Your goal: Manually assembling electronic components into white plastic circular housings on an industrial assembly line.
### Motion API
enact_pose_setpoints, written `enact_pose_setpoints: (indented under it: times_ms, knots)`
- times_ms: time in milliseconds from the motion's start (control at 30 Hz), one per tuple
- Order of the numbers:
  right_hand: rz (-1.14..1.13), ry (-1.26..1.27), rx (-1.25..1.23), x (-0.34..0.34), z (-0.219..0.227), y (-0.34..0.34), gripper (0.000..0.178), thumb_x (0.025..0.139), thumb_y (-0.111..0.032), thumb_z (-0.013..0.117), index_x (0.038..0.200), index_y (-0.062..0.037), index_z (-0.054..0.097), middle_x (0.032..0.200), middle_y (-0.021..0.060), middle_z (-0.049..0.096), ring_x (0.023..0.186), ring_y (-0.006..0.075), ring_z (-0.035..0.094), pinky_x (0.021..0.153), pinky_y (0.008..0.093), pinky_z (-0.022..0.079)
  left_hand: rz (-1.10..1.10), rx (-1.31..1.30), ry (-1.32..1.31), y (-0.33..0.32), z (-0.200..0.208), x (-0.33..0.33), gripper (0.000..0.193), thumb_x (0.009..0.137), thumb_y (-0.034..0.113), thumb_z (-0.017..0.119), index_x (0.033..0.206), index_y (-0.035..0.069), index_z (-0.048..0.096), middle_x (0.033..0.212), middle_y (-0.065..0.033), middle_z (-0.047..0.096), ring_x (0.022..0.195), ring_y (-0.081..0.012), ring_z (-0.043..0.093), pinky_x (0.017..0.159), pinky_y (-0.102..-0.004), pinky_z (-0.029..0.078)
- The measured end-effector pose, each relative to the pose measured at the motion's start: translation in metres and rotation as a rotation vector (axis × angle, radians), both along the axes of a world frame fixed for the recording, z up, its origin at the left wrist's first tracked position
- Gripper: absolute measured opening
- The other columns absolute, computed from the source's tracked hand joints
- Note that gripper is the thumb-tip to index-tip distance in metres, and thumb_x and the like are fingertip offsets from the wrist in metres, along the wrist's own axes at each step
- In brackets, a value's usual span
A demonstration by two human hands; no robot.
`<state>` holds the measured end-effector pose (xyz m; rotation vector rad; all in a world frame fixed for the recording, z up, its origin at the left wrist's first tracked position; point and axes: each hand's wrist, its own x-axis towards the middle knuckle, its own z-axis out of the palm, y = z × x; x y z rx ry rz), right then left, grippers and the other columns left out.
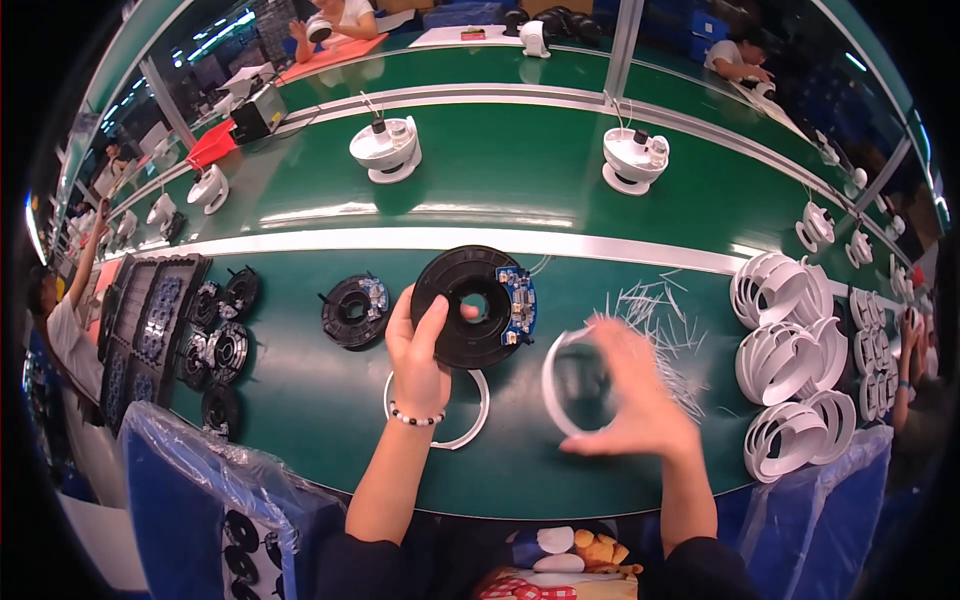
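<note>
My left hand (412,355) grips a black round disc (468,345) by its left side, with the thumb across its face. A blue circuit board (518,305) sits on the disc's right part, and the disc has a hole at its centre. My right hand (650,395), a little blurred, has thumb and fingers around a white ring (552,385) standing on edge. Partly behind my left hand, a second white ring (481,415) lies on the green table. Left of the held disc rests another black disc (347,318) with its own board.
Thin white strips (672,335) lie scattered behind my right hand. Stacked white rings (780,365) stand at the right. More black discs (228,352) and a dark tray of boards (150,320) are at the left. White rounded units (385,150) sit on the green strip beyond.
</note>
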<state>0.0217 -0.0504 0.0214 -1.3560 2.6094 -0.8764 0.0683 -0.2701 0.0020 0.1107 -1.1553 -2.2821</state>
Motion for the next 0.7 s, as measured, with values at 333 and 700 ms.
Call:
enact_pose_setpoints:
  times_ms: [333, 700]
  knots:
    - [-0.169, -0.121, -0.561, 0.016, -0.010, -0.047, 0.108, 0.047, -0.032, 0.079, 0.129, 0.0030, 0.017, 0.130, 0.0222, 0.022, 0.119, 0.0298, 0.028, 0.097, 0.0372, 0.025, -0.491, 0.259, -0.047, 0.043, -0.017, 0.023, 0.059, 0.088, 0.047, 0.023, 0.126, 0.001, 0.029, 0.124, -0.0135, 0.038, 0.112, -0.0242, 0.039, 0.094, -0.0384, 0.032]
    - [-0.060, -0.030, -0.454, 0.022, -0.011, -0.040, 0.112, 0.043, -0.038, 0.080, 0.127, 0.0043, 0.021, 0.131, 0.0297, 0.016, 0.115, 0.0425, 0.024, 0.091, 0.0488, 0.024, -0.735, 0.579, -0.156, 0.027, -0.023, 0.007, 0.053, 0.085, 0.041, 0.028, 0.116, -0.001, 0.042, 0.112, -0.0157, 0.049, 0.101, -0.0260, 0.049, 0.089, -0.0386, 0.039]
